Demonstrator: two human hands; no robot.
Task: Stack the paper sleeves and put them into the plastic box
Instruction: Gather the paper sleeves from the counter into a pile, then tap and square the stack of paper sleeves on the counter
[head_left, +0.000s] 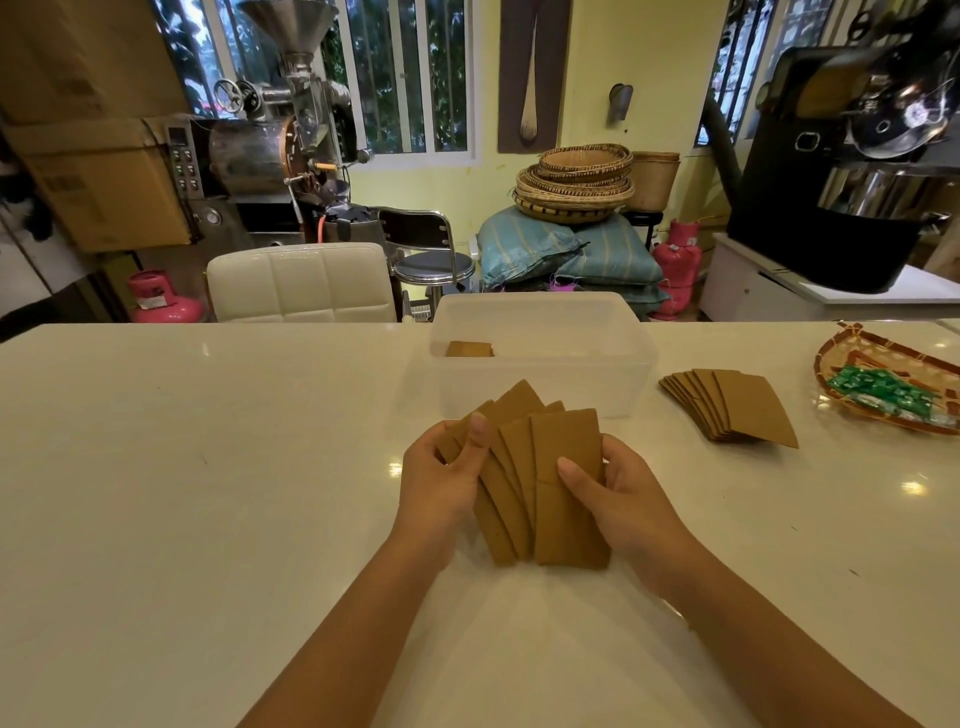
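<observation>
Several brown paper sleeves (524, 467) are fanned out between both hands, just above the white table. My left hand (441, 478) grips the fan's left side with the thumb on top. My right hand (618, 493) holds the right side, thumb pressed on the front sleeve. Behind the fan stands the translucent plastic box (540, 384), open on top, with a small stack of sleeves (469, 349) inside at its left. Another fanned pile of sleeves (727, 408) lies on the table to the right of the box.
A woven tray (841, 364) with green wrapped packets sits at the table's right edge. A cream padded chair (301, 283) stands behind the table's far edge. Machines, baskets and pink gas cylinders fill the room beyond.
</observation>
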